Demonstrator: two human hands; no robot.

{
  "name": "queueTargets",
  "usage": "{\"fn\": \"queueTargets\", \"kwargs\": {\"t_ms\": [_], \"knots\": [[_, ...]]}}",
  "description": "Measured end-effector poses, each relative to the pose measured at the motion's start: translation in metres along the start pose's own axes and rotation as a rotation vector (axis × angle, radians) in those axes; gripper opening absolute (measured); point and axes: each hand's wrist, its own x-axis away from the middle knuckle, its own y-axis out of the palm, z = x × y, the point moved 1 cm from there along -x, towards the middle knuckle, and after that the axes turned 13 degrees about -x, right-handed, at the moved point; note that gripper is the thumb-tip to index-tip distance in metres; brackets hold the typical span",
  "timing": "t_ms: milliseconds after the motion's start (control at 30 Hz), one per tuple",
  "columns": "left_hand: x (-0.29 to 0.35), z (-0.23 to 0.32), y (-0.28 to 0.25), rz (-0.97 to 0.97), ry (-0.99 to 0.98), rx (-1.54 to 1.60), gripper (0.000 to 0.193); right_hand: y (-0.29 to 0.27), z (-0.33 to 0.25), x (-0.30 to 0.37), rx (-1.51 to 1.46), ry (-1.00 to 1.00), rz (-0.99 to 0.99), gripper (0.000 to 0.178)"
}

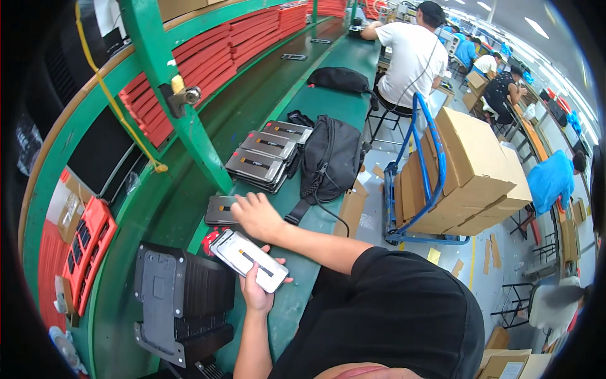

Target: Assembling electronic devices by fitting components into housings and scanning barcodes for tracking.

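My left hand holds a flat, phone-shaped device with a pale, shiny face and a dark and orange label strip. Its fingers wrap round the device's lower end and side. Just beyond it, my right hand lies with fingers apart at the end of a dark grey flat device on the green bench; its fingertips are over the edge, and whether they grip it cannot be made out. Stacks of similar grey devices stand farther along the bench. A red patterned item pokes out beside the held device.
Black stacked trays stand at the near left. A black bag lies beside the device stacks, its strap trailing along the bench. A green post rises by the conveyor. To the right, a blue trolley carries cardboard boxes. A co-worker sits ahead.
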Motion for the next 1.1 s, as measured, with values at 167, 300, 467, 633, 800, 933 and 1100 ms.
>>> {"fn": "queueTargets", "kwargs": {"t_ms": [167, 300, 467, 633, 800, 933, 1100], "knots": [[0.002, -0.006, -0.002, 0.032, 0.000, 0.007, 0.053, -0.016, 0.002, -0.005, -0.055, 0.048, 0.005, 0.022], [0.000, -0.002, 0.001, 0.021, -0.006, 0.056, 0.052, -0.024, 0.008, 0.007, -0.213, 0.154, 0.140, 0.020], [-0.002, -0.007, -0.005, 0.027, -0.036, 0.088, 0.052, -0.048, 0.002, 0.029, -0.326, 0.523, 0.206, 0.018], [0.000, -0.013, -0.001, 0.026, 0.058, 0.049, 0.054, -0.072, 0.032, 0.037, -0.402, 0.475, 0.343, 0.016], [0.002, -0.028, -0.009, -0.066, 0.278, -0.106, 0.055, -0.078, -0.034, 0.054, -0.770, 0.407, 0.037, 0.016], [-0.007, -0.040, -0.012, 0.172, 0.158, -0.223, 0.055, -0.068, -0.039, 0.047, -0.659, 0.206, 0.019, 0.018], [0.002, -0.009, -0.002, 0.014, 0.038, 0.121, 0.057, -0.041, -0.014, -0.040, -0.748, 0.282, -0.143, 0.022]]}}
